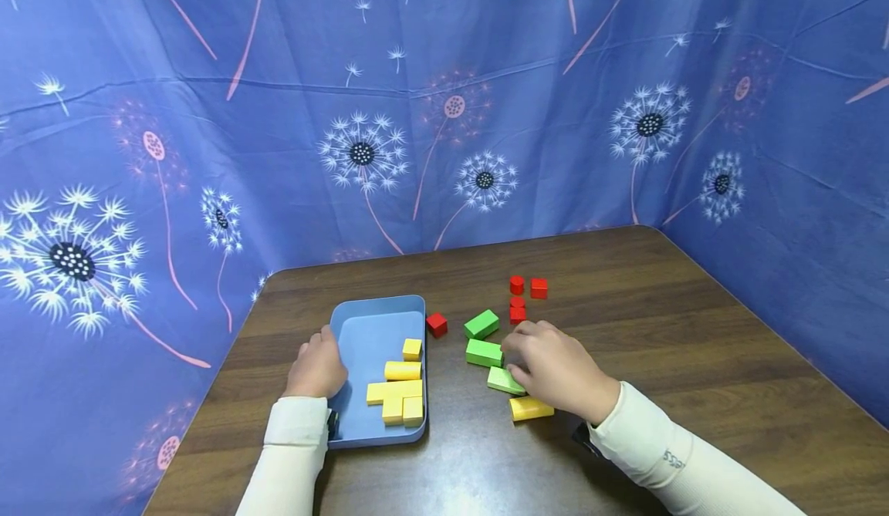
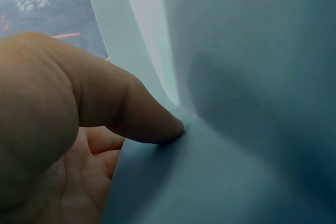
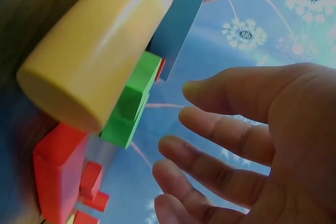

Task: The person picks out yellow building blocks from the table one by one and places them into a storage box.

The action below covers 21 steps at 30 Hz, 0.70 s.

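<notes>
At the left wall of a blue tray (image 1: 354, 346), my left hand (image 1: 317, 365) grips the rim. The left wrist view shows its thumb (image 2: 142, 111) pressed on the inside of the wall, with other fingers outside. Several yellow blocks (image 1: 394, 392) lie along the tray's right side. My right hand (image 1: 559, 365) hovers over loose blocks, fingers spread and slightly bent, holding nothing. Below it are a yellow cylinder (image 1: 531, 409) and three green blocks (image 1: 484, 352). A red block (image 3: 58, 174) beside the cylinder shows in the right wrist view; the hand hides it from the head view.
One red block (image 1: 437, 325) sits just right of the tray. Several small red pieces (image 1: 539, 288) are grouped farther back on the brown wooden table (image 1: 694, 323). A blue dandelion-print cloth (image 1: 556, 115) hangs behind the table and along its sides.
</notes>
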Tool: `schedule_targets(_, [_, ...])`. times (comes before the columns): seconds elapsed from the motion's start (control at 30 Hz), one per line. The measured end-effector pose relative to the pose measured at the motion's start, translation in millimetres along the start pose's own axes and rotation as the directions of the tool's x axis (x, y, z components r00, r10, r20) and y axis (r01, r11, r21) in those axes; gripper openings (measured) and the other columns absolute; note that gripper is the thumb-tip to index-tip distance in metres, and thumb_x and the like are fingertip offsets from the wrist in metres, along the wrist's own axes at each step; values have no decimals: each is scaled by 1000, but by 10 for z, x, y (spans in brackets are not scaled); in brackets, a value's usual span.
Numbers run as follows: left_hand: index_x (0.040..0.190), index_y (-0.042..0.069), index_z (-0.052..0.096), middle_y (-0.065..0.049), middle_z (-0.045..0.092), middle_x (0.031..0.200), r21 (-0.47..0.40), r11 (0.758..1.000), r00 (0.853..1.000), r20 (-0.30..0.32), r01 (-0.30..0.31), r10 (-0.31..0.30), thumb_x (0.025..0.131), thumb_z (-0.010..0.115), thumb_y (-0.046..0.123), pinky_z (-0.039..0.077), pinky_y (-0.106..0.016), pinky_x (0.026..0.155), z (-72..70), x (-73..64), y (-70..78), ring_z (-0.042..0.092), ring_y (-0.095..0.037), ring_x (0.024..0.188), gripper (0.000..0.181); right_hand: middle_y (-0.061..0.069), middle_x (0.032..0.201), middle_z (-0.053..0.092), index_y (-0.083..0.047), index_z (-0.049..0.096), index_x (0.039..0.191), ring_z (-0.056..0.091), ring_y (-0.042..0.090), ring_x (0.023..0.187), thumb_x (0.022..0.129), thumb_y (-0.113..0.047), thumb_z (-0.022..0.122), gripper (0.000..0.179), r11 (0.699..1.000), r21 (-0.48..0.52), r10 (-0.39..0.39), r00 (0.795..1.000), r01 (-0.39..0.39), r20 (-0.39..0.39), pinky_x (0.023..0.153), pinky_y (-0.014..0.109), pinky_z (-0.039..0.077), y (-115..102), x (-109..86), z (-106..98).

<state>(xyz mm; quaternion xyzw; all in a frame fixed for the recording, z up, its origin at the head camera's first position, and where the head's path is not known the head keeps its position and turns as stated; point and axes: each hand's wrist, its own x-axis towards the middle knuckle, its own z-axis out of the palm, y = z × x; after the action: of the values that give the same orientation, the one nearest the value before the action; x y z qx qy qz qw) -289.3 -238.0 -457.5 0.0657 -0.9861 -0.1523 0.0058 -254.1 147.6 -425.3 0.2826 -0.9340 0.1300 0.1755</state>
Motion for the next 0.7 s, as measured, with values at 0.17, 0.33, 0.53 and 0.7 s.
schedule_targets(0.17, [155,-13,25,-38,44,149,-7,1000,1000,8,11,-11,96,60,2,45,-67,105,9,1,3,48,-52,131,71,-7,102,69,-23,79,100,60,17,86,83,-18,79,18,998,10,58,998,-59,8,65,32,52,99,-25,-4])
schedule_targets(0.33, [154,-15,27,-39,46,146,8,1000,1000,-10,-10,10,95,59,2,46,-66,104,13,12,-9,50,-52,128,69,-2,104,72,-17,79,104,64,22,88,82,-14,76,23,994,-22,111,994,-111,-7,62,35,53,197,-40,4])
schedule_targets(0.53, [153,-16,27,-39,47,146,13,1000,1000,-16,-15,15,94,59,1,47,-66,103,6,10,-20,51,-52,128,69,2,106,73,-16,80,104,64,26,89,81,-13,75,24,988,-32,150,989,-150,5,60,36,53,284,-36,36])
schedule_targets(0.7, [154,-15,26,-39,46,146,12,1000,1000,-4,-6,6,94,59,2,48,-66,102,3,10,-12,51,-51,127,70,4,110,73,-15,80,105,63,30,92,81,-11,71,26,981,-11,195,980,-195,25,55,32,48,341,-43,41])
